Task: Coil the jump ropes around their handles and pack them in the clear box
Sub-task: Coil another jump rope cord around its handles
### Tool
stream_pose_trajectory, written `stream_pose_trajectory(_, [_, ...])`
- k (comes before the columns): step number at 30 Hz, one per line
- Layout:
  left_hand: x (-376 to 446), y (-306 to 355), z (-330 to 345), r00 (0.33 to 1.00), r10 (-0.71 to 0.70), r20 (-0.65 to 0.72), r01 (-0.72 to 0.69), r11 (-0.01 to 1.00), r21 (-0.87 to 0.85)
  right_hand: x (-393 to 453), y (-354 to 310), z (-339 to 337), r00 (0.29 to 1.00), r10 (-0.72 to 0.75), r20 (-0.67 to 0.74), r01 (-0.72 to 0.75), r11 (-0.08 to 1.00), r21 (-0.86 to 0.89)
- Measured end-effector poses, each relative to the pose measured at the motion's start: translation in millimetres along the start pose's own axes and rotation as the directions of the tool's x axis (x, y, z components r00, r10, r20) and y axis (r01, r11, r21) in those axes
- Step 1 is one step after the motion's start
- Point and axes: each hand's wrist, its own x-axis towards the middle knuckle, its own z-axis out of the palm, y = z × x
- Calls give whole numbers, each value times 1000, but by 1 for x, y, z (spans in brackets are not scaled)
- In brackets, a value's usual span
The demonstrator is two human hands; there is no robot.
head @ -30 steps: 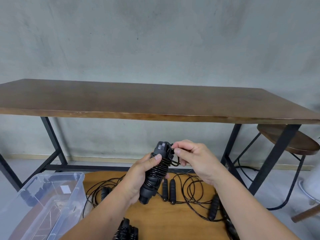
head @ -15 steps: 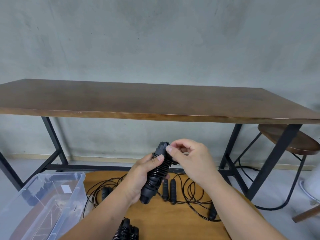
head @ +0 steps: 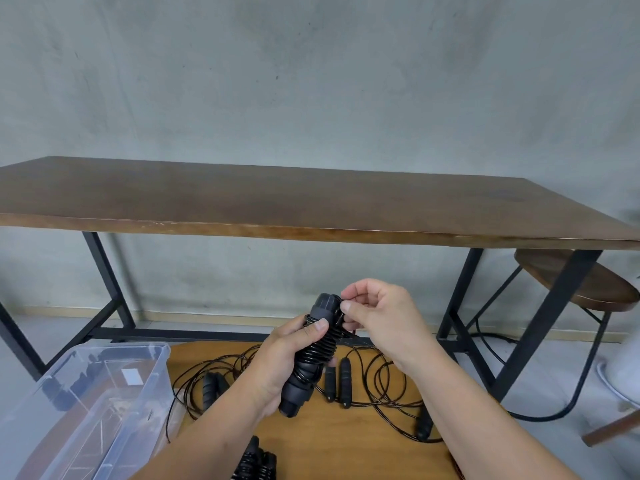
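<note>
My left hand [head: 282, 363] grips a pair of black jump-rope handles [head: 313, 355] held upright, with thin black rope coiled tightly round their middle. My right hand [head: 379, 317] pinches the rope's last loop at the handles' top end. Below them, on a low light-wood table [head: 363, 452], lie several loose black ropes [head: 384, 379] with their handles. A coiled bundle [head: 256, 462] lies at the near edge. The clear box [head: 86, 407] stands to the left, open on top.
A long dark wooden table [head: 311, 206] on black metal legs spans the view behind my hands. A round wooden stool [head: 581, 282] stands at the right, with a white object [head: 623, 372] beside it. A grey wall is behind.
My right hand has worked the rope's end round the top of the handles, shifting slightly right and up. The left hand keeps its grip on the bundle in the same place.
</note>
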Motion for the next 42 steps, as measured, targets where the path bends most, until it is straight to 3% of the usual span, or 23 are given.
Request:
stream_pose_trajectory(3, [0,0,0,1000,6,-4,-6,1000,-4,-4,2,0,999,-50,17,51,998,-41])
stream_pose_trajectory(6, [-1,2,0,1000,15,-3,-15,1000,2,-8,6,0,989,-150,4,147,966,-212])
stream_pose_trajectory(11, [-2,3,-1,1000,2,-10,-1,1000,13,-7,-1,-5,949,-294,114,310,799,-515])
stream_pose_trajectory(14, [-1,6,0,1000,5,-18,-5,1000,12,-4,-8,-5,945,-285,163,326,749,-577])
stream_pose_trajectory(19, [1,15,0,1000,31,-4,-31,999,-10,-4,-7,1,982,-180,-65,156,950,-272])
stream_pose_trajectory(22, [0,17,2,999,46,4,-46,999,-18,-4,-5,8,980,-151,-131,114,959,-258])
stream_pose_trajectory(29, [5,16,9,994,99,-41,-100,995,-24,-9,0,18,948,-32,-317,48,998,44])
stream_pose_trajectory(42, [10,5,13,991,134,-16,-133,990,34,-16,5,24,921,39,-388,26,987,159])
